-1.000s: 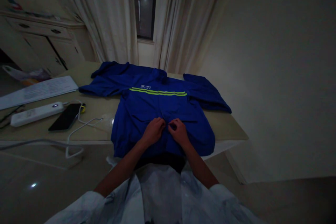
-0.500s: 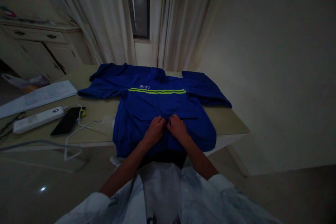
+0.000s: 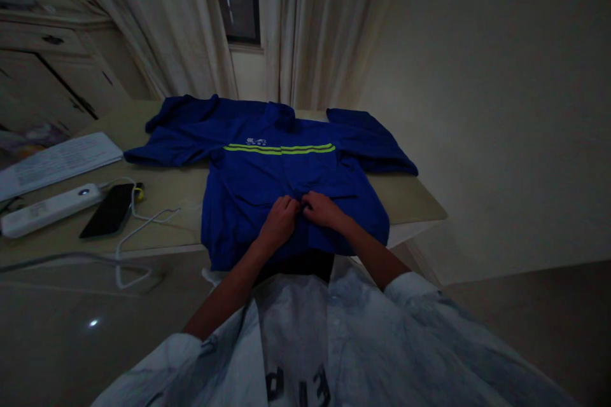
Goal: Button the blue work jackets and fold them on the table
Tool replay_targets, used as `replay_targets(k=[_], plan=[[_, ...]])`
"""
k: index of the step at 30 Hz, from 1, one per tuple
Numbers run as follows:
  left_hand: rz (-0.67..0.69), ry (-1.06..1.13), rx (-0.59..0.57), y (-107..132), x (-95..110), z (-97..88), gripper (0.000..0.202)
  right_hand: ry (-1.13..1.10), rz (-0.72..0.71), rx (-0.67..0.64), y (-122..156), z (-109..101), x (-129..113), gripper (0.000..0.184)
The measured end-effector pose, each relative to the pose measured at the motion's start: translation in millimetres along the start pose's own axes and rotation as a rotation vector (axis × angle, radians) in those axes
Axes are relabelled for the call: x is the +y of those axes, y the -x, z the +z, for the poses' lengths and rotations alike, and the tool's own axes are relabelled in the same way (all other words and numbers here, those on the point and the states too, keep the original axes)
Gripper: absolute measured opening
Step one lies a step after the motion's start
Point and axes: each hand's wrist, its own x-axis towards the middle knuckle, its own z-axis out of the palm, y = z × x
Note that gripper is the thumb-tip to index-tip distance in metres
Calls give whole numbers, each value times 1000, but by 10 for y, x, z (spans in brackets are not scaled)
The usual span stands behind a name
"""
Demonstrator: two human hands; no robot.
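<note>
A blue work jacket (image 3: pixel 258 172) with yellow-green stripes and a small white chest print lies front up on the table, sleeves spread to both sides and its lower edge hanging over the near side. My left hand (image 3: pixel 281 219) is closed on the jacket's front opening, below the chest. Close beside it, my right hand (image 3: pixel 322 208) pinches the other edge of the same opening, its wrist bent inward. The fingertips almost meet at the middle. Whatever small part of the front lies between them is hidden by the fingers and too dark to make out.
On the table (image 3: pixel 167 235), left of the jacket, lie a white power strip (image 3: pixel 52 208), a black phone (image 3: pixel 109 210), a white cable (image 3: pixel 128 248) and a printed sheet (image 3: pixel 62 162). Curtains (image 3: pixel 315 32) hang behind, and a wall (image 3: pixel 501 108) rises on the right.
The view has tilted and shifted a little, so everything sits higher in the picture. My right forearm has swung outward and its wrist turned; both hands stay on the jacket front.
</note>
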Motion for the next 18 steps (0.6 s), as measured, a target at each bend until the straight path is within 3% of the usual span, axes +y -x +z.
replay_targets(k=[5, 10, 18], plan=[[2, 10, 24, 18, 8, -10, 20, -20, 10, 65, 36, -1, 71, 19], [31, -48, -11, 41, -18, 20, 23, 69, 113, -55, -11, 2, -34, 24], [-15, -19, 12, 35, 10, 15, 24, 232, 114, -127, -11, -153, -155, 31]])
